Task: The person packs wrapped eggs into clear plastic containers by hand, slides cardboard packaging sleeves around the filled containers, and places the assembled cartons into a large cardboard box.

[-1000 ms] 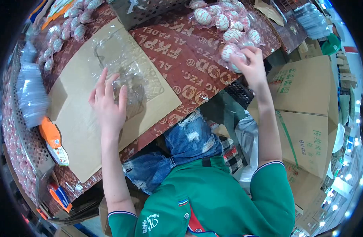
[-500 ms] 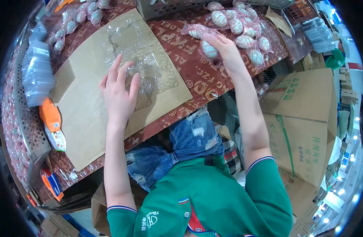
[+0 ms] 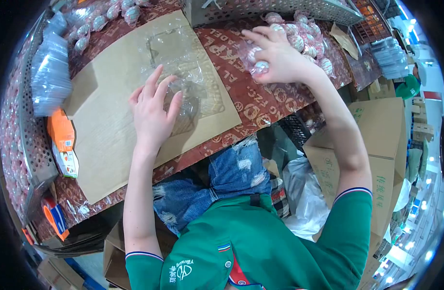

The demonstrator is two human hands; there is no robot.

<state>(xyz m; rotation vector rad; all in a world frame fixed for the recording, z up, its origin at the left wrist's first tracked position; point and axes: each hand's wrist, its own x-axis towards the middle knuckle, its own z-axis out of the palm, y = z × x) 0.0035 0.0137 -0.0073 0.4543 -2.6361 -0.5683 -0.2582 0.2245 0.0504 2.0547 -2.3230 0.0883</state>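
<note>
My left hand (image 3: 155, 113) has its fingers spread at the near edge of a clear plastic tray (image 3: 176, 63), which lies on a sheet of brown cardboard (image 3: 106, 130). Over the red printed table cover, my right hand (image 3: 280, 58) is spread above wrapped, white-striped round pieces (image 3: 261, 66), which show under its thumb and palm. Whether the fingers touch them is hard to tell. A pile of similar wrapped pieces (image 3: 309, 41) lies just beyond and to the right of this hand.
Stacked clear trays (image 3: 50, 72) stand at the left beside a perforated metal bin (image 3: 36, 154). Orange packaging (image 3: 61, 133) and an orange-blue tool (image 3: 55, 217) lie near it. Another metal bin (image 3: 275, 12) stands at the back; a large carton (image 3: 362, 140) is at the right.
My right hand moved from the pile toward the left with wrapped pieces, and its fingers have now spread above them. My left hand stays spread by the tray. The view has shifted slightly.
</note>
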